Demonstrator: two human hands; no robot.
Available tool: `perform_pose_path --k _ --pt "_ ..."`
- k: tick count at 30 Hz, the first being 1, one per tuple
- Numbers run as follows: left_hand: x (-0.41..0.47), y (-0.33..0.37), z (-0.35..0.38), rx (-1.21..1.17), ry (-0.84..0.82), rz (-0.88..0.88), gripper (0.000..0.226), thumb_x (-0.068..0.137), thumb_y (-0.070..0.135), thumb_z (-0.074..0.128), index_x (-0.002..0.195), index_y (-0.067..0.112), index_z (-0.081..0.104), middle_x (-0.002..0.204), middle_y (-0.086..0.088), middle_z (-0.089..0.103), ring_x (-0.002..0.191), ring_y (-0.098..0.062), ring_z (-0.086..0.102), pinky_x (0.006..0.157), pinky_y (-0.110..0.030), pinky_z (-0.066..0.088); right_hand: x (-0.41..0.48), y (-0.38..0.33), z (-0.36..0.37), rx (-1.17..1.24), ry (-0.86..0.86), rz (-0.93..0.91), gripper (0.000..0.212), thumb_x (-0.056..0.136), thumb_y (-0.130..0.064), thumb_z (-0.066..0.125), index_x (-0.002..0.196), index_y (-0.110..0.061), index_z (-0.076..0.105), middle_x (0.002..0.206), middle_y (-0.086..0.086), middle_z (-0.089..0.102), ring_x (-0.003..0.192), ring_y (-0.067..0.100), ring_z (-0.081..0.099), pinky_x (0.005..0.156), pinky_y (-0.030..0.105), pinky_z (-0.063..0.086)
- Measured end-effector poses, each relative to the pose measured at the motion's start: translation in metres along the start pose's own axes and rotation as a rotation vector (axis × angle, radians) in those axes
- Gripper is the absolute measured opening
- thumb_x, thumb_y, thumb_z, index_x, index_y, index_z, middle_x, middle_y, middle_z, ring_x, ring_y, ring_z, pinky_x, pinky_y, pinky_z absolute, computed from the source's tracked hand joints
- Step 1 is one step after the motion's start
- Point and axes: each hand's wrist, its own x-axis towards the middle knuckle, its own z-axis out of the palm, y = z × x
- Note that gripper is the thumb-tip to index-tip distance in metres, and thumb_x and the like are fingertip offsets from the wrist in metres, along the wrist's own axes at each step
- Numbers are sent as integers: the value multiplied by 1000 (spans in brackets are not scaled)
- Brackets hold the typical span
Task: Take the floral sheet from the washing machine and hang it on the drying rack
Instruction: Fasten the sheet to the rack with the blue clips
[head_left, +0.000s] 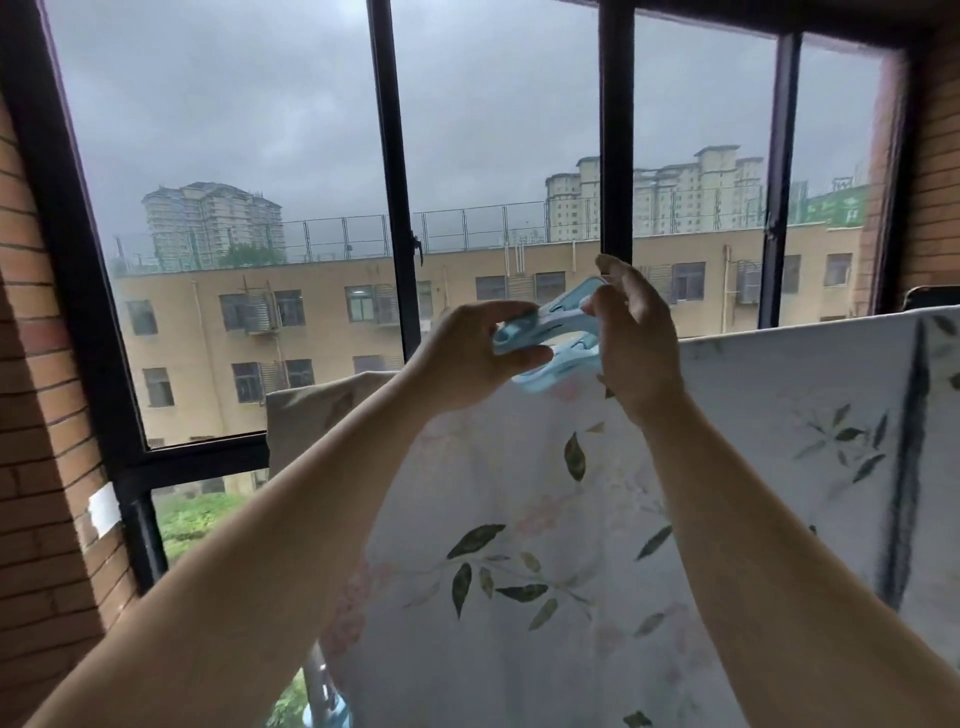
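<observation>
Your left hand (462, 356) and right hand (640, 349) hold a large pale-blue plastic clothes peg (551, 326), fingers clamped on it, just above the hanging white leaf-printed sheet (519, 499).

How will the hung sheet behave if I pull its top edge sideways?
Probably floppy: the sheet hangs limp, so it would bunch, not slide as one piece. Likely thin and light: a dark shape shows through it. The left hand and right hand hold clips, not it, so it may slip.
</observation>
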Motion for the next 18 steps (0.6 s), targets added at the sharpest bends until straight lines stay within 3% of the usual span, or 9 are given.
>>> perform_pose_path --k 2,4,6,7,10,14,16,18 --pt "9 5 7 -54 12 -11 53 77 42 79 126 25 65 117 1 71 95 -18 69 85 -37 57 11 1 -7 -21 10 -3 82 69 -66 37 133 -20 61 129 5 66 115 22 62 93 37 51" --pt "13 10 11 -51 9 -7 55 76 43 80 126 26 64 119 3 70 97 -16 69 85 -36 57 20 6 -10 -58 29 -63 69 79 -72 35 108 -20 71 106 -1 72 97 15 66 80 29 50" --pt "16 11 8 5 1 27 53 79 49 74 126 27 64 121 5 69 95 -11 68 79 -27 57 28 8 -10 -65 106 -114 44 91 -64 41 74 -28 60 73 -14 62 70 3 57 64 21 39" --pt "17 11 5 50 7 45 49 84 52 65 126 26 65 120 5 69 93 -8 68 74 -21 55 32 9 -10 -49 138 -138 39 95 -56 46 67 -30 53 64 -16 55 62 -3 52 60 19 36" --pt "11 -6 -17 172 107 -17 50 98 52 36 116 19 69 108 1 74 82 -7 68 71 -21 57 39 3 5 -27 185 -260 36 95 -36 54 60 -28 47 56 -18 47 51 -5 48 54 12 32" --pt "-18 -57 -52 254 266 -374 30 102 34 48 104 14 71 94 1 75 80 -11 70 77 -32 59 42 -19 42 -26 121 -491 25 87 -30 55 67 -23 44 61 -18 43 56 0 43 57 18 33" --pt "-40 -68 -62 217 247 -482 19 99 26 56 100 16 73 93 6 74 84 -9 69 75 -18 54 40 -33 60 -48 74 -567 26 86 -34 55 67 -25 39 60 -19 37 55 -2 38 53 19 28" --pt "-60 -69 -69 222 229 -534 18 95 30 62 92 19 76 84 12 72 76 -1 65 63 -6 42 38 -48 77 -93 3 -617 28 85 -36 56 67 -26 37 60 -17 36 55 3 39 53 17 25"
